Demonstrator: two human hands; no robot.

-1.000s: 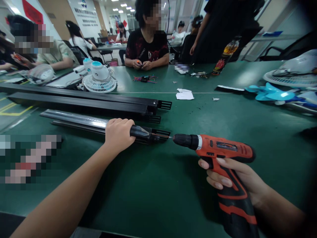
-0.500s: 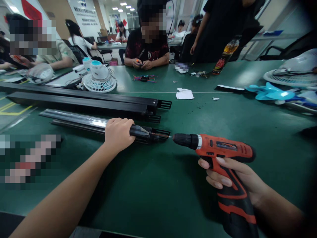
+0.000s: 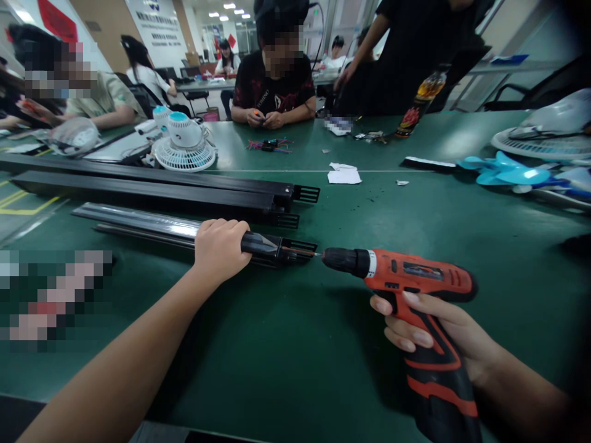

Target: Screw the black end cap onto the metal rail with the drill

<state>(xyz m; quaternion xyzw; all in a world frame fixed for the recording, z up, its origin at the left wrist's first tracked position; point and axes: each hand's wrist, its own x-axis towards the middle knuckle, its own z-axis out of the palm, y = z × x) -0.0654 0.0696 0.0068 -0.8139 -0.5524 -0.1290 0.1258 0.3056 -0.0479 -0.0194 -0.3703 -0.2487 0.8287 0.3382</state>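
Note:
My left hand is wrapped over a long, glossy black bar lying on the green table, close to its right end. At that end is a slotted black bracket. In my right hand is a red and black cordless drill, its handle gripped and my index finger at the trigger. The drill's chuck faces left, and its long thin bit reaches to the bar's end beside the bracket. Whether the tip is in a screw is too small to tell.
Two more long black bars lie behind. White fan parts, a paper scrap, blue fan blades and a tilted drink bottle are on the table. A person sits opposite; another stands at right.
My hands, the drill and the bar look unchanged. Across the table, the standing person's arm has moved left and the seated person's head has shifted slightly.

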